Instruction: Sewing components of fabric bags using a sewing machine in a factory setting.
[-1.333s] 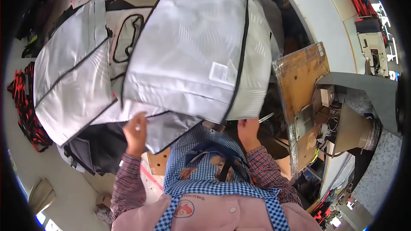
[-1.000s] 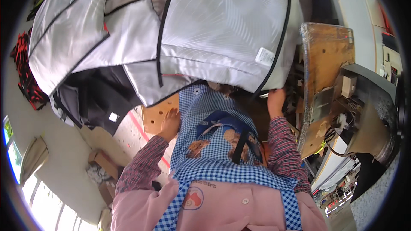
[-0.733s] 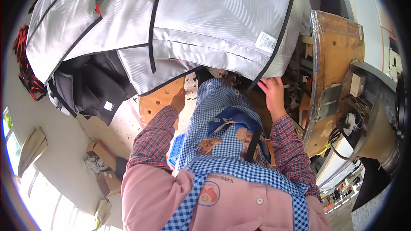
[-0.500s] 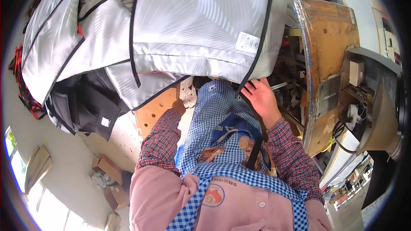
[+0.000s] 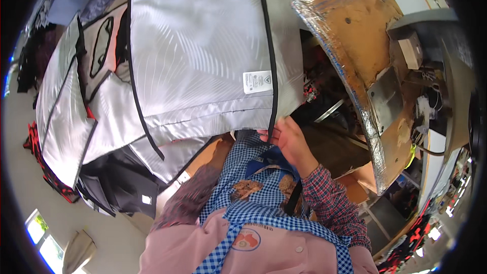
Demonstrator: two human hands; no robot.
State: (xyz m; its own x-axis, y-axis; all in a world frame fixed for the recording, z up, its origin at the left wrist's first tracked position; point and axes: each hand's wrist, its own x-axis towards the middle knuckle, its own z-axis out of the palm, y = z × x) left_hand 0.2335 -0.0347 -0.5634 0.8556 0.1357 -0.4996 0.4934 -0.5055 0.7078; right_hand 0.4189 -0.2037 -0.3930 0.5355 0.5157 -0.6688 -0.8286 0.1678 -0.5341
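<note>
A large silver-grey fabric piece (image 5: 200,61) with black-bound edges spreads across the upper middle and hangs toward me. Near its lower right corner is a small white label (image 5: 257,82). My right hand (image 5: 290,139) has its fingers curled in at that corner, gripping the hem at the black binding. At the hem's left part is my left hand (image 5: 219,153), smeared by motion. Its fingers are hidden by the fabric. Black fabric (image 5: 119,182) with a white tag hangs at the lower left of the silver-grey piece.
To the right, a worn wooden board (image 5: 350,35) wrapped along its edge in clear film juts toward me, with a metal plate (image 5: 388,99) on it. A sewing-machine-like grey body (image 5: 461,76) stands beyond. Red-and-black material (image 5: 45,162) hangs at the far left.
My right hand has gone from spread fingers beside the hem to gripping its corner. The left hand has moved up under the fabric's edge. The whole view has shifted.
</note>
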